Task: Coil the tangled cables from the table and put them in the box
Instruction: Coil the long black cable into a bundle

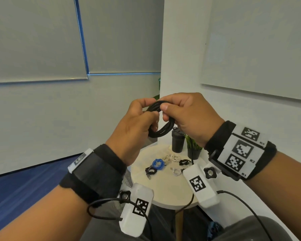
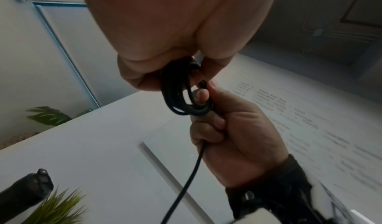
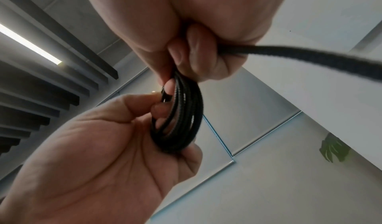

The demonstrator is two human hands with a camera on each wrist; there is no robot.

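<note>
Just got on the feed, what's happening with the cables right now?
A person is holding a coiled black cable up in the air with both hands: the left hand grips one side and the right hand pinches the top. It is wound into several loops. On the round table below, a blue cable, white cables and smaller black ones are still waiting. No box shows in any view.
</note>
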